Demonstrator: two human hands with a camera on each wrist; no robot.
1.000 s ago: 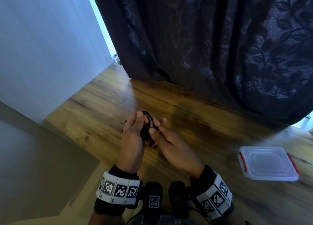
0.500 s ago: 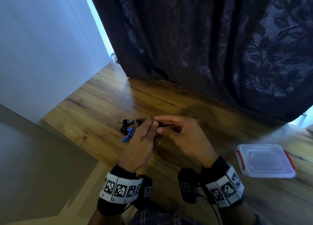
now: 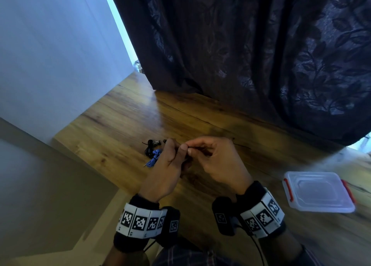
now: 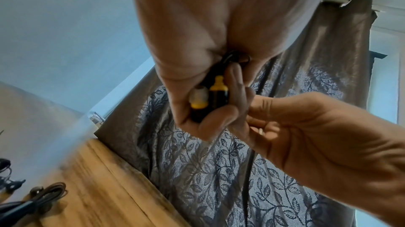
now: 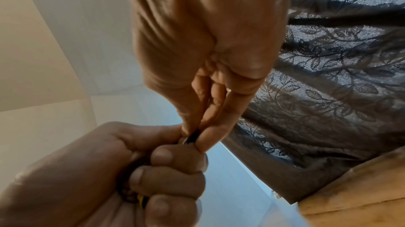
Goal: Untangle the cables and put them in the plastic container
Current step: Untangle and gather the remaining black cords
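In the head view, the left hand [image 3: 167, 171] and the right hand [image 3: 217, 163] are held together above the wooden table [image 3: 120, 125], and a thin black cable [image 3: 195, 147] is pinched between the right thumb and forefinger just beside the left fingertips; a thin strand of it is seen trailing past the right hand over the table. Just left of the left hand, a black cable bundle [image 3: 150, 148] and a blue cable bundle [image 3: 153, 161] are seen lying on the table, touching each other, so one of each is counted there. One plastic container [image 3: 318, 191] with red clips is set well apart to the right, its lid closed, and no cable is seen in it. A dark leaf-patterned curtain [image 3: 261, 55] is hung behind the table. In the left wrist view, the left hand [image 4: 210, 40] is curled round two yellow-and-black earbuds [image 4: 218, 95], lying side by side in its palm, while the right hand [image 4: 317, 135] is met at its fingertips. Blurred cable bundles are seen at the lower left on the table. In the right wrist view, the black cable [image 5: 192, 137] is pinched by the fingertips of the right hand [image 5: 208, 48], directly above the curled left hand [image 5: 109, 178], in which a glimpse of yellow is shown.
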